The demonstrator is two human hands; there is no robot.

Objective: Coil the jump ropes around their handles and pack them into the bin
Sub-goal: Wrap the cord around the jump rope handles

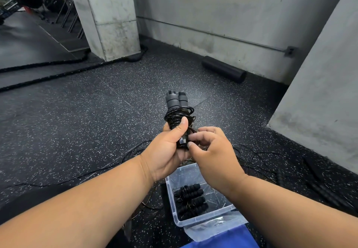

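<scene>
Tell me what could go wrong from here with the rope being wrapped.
1. The black cord coil on the paired grey handles looks loose; if the right hand releases the end untucked, it may unwind.
2. Loose black cords lie on the speckled rubber floor beside the clear plastic bin; they could tangle or catch a foot.
3. The left hand grips low, so the bundle may slip.

Looks like a gym, down in a bare concrete corner. Black speckled rubber flooring (pixel 96 112) underfoot, stained concrete walls and a square pillar (pixel 108 15). A thick battle rope (pixel 58 73) snaking round the pillar's base, a black foam roller (pixel 223 69) against the wall, metal equipment frames (pixel 67 13) dim at far left.
</scene>
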